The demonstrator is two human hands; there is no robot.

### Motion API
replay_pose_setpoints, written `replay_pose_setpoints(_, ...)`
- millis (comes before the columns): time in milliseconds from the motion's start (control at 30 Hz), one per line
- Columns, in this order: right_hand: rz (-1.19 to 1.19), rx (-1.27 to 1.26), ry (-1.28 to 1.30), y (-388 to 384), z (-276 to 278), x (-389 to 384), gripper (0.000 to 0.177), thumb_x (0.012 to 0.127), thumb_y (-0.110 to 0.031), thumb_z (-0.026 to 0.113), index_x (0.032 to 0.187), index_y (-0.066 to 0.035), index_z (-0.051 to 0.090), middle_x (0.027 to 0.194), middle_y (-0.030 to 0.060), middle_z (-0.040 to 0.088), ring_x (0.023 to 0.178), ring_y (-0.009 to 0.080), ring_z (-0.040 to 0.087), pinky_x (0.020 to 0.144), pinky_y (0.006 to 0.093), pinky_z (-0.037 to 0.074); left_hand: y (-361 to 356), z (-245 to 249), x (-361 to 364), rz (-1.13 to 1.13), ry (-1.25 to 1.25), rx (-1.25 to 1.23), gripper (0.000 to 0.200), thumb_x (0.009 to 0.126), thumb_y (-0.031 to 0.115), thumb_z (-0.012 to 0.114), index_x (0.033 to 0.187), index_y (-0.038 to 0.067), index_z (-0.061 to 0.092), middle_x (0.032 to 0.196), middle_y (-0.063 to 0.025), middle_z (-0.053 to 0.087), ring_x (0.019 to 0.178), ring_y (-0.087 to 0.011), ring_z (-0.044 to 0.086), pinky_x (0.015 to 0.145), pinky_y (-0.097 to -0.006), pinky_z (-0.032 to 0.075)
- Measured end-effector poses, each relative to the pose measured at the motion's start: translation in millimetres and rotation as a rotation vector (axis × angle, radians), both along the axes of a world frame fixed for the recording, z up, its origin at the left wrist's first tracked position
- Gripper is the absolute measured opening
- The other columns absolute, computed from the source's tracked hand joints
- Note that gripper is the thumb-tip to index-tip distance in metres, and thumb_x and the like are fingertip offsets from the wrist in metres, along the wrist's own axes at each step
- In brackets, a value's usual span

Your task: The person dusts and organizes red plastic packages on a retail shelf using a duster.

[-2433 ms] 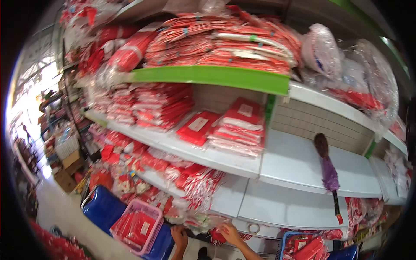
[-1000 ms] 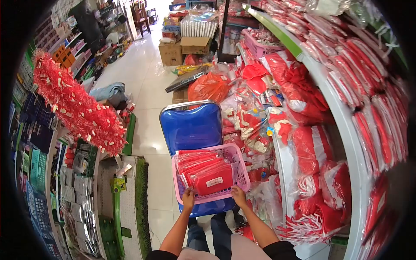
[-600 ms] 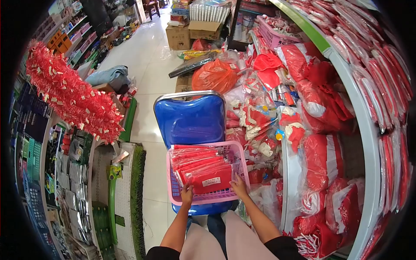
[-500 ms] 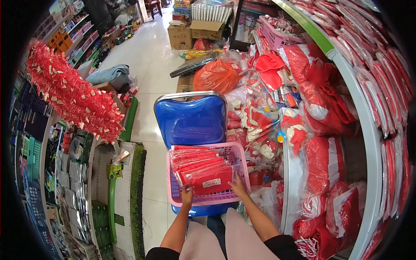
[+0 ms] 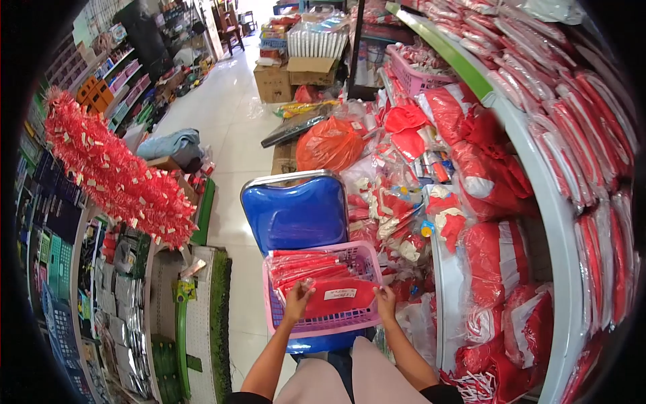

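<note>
A flat red packet (image 5: 330,307) in clear plastic, with a white label on its face, is held between my two hands over the front of a pink basket (image 5: 319,331). My left hand (image 5: 296,303) pinches its left edge, while my right hand (image 5: 385,301) grips the right edge near the corner. Behind it, a row of similar red packets (image 5: 299,264) leans inside the basket. What the folded red item is cannot be made out. The basket rests on the seat of a blue chair (image 5: 296,212), in front of my legs.
On the right, a grey shelf (image 5: 515,145) carries stacked red-and-white packages (image 5: 494,262). Bagged red goods and an orange plastic bag (image 5: 330,143) are heaped beside the chair. Red tinsel (image 5: 118,168) hangs at left above shelving. Cardboard boxes (image 5: 272,82) stand farther back by the tiled aisle.
My left hand has shifted onto the packet's left edge, and the packet is now held up between both hands. The view has tilted, so the surroundings appear lower.
</note>
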State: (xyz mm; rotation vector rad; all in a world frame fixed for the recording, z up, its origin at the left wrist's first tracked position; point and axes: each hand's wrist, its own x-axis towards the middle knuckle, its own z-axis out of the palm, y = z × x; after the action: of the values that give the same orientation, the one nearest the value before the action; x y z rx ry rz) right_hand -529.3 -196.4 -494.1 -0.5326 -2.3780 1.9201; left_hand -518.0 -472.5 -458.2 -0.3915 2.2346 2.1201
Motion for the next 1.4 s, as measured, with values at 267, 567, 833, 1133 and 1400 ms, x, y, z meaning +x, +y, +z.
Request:
replay_pose_setpoints(267, -0.022, 0.055, 0.17, 41, 132, 7, 0.019, 0.089, -0.018, 0.059, 0.079, -0.005, 0.051, 0.07, -0.0048, 0.049, 0.065, 0.0031, 0.042, 0.059, 0.0208, 0.036, 2, 120, -31, -0.381, -0.297, 0.065, 0.019, 0.088, 0.023, 0.061, 0.086, 0.004, 0.064, 0.076, 0.0037, 0.059, 0.068, -0.005, 0.053, 0.061, -0.0215, 0.041)
replay_pose_setpoints(567, -0.07, -0.364, 0.041, 36, 280, 127, 0.031, 0.088, -0.012, 0.061, 0.117, -0.004, 0.054, 0.088, -0.0007, 0.06, 0.076, 0.0078, 0.057, 0.068, 0.0223, 0.046, 34, 268, -11, -0.541, -0.603, 0.981, 0.038, 0.094, 0.033, 0.046, 0.116, 0.002, 0.054, 0.11, -0.0114, 0.063, 0.097, -0.0251, 0.062, 0.084, -0.0395, 0.051)
replay_pose_setpoints(833, -0.555, -0.701, 0.654, 12, 345, 250, 0.023, 0.086, -0.002, 0.057, 0.11, 0.0, 0.055, 0.103, 0.0093, 0.064, 0.09, 0.0163, 0.063, 0.081, 0.0312, 0.052, 101, 312, 41, -0.918, -0.374, 1.053, 0.04, 0.092, 0.023, 0.044, 0.125, 0.001, 0.048, 0.129, -0.0135, 0.051, 0.119, -0.0246, 0.047, 0.104, -0.0427, 0.034)
replay_pose_setpoints(1133, -0.871, -0.531, 0.981, -2, 434, 398, 0.033, 0.088, -0.007, 0.059, 0.119, 0.0, 0.05, 0.109, 0.0077, 0.06, 0.095, 0.0134, 0.059, 0.084, 0.0271, 0.049, 203, 401, 182, -1.385, -0.495, 1.383, 0.064, 0.089, 0.052, 0.034, 0.134, 0.006, 0.037, 0.136, -0.0141, 0.042, 0.122, -0.0354, 0.042, 0.103, -0.0544, 0.03)
replay_pose_setpoints(1400, -0.932, -0.11, 1.052, -10, 490, 554, 0.039, 0.097, -0.027, 0.043, 0.127, -0.002, 0.043, 0.118, 0.0097, 0.055, 0.105, 0.0153, 0.054, 0.092, 0.0312, 0.042, 276, 483, 317, -1.629, -0.598, 1.413, 0.084, 0.082, 0.072, 0.032, 0.137, 0.007, 0.034, 0.14, -0.0118, 0.038, 0.126, -0.0314, 0.038, 0.105, -0.0493, 0.03)
